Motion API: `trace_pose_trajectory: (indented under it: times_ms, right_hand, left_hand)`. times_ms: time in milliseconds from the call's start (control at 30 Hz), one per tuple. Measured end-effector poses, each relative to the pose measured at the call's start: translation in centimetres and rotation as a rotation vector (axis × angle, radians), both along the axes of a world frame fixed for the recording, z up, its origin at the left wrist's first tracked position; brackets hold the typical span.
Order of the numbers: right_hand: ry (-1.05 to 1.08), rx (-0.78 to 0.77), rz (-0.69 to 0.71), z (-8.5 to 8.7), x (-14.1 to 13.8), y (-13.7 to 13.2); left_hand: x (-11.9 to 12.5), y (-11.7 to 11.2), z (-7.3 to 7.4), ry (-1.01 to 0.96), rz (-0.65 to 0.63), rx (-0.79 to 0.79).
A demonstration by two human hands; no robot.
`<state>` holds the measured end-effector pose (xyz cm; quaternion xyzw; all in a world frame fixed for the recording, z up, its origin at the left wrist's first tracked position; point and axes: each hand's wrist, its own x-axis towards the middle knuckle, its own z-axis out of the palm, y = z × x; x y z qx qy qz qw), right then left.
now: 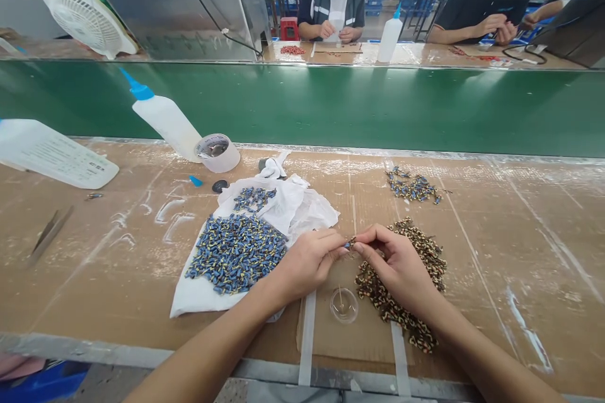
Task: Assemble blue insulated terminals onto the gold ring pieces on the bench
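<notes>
My left hand (316, 259) pinches a small blue piece (348, 245) between thumb and fingertips. Its tip meets my right hand (396, 264), whose thumb and forefinger are closed on a tiny dark-and-tan piece, mostly hidden by the fingers. Left of my hands, a heap of small blue-and-yellow pieces (236, 252) lies on a white cloth (182, 299). Partly under my right hand spreads a heap of brown-and-tan pieces (411, 327). Just below my hands stands a small clear dish (344, 313) with a thin stick in it.
A smaller pile of blue pieces (414, 187) lies at the back right. White squeeze bottles (165, 119), a tape roll (218, 152) and tweezers (50, 233) are on the left. Beyond the green belt (331, 107), two people work at another table; a fan (85, 19) stands there.
</notes>
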<state>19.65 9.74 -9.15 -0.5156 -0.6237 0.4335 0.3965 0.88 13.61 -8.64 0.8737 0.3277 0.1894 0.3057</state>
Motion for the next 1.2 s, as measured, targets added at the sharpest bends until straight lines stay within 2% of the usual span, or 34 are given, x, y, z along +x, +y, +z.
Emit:
trace_pose_trajectory:
  times_ms: [167,300,567,767,867,967,1067,1200]
  right_hand:
    - [0.12,-0.129,0.005,-0.05,0.02,0.22]
    - [0.15,-0.141,0.01,-0.14,-0.05,0.16]
    - [0.018,-0.135,0.059,-0.02,0.19,-0.04]
    - [0.002,-0.166,0.107,-0.09,0.56,-0.03]
    - [-0.019,-0.134,0.112,0.01,0.47,-0.11]
    - [-0.096,-0.037,0.108,0.15,0.2,-0.34]
    - [-0.202,0.074,0.122,0.14,-0.05,-0.59]
    - [-0.289,0.117,0.143,-0.12,-0.16,-0.73]
  left_hand:
    - [0.01,-0.08,-0.25,-0.011,-0.004,-0.003]
    - [0.01,-0.1,-0.27,-0.007,-0.004,0.013]
    - [-0.34,0.23,-0.21,0.144,-0.026,0.181]
    - [-0.2,0.02,-0.6,0.152,-0.041,0.181]
    - [-0.11,-0.11,-0.59,0.088,-0.054,0.156]
    - [-0.1,-0.07,-0.45,0.039,-0.077,0.114]
    - [-0.13,0.01,-0.41,0.056,-0.101,0.093]
    - [-0.04,-0.13,-0.6,0.095,-0.119,0.079]
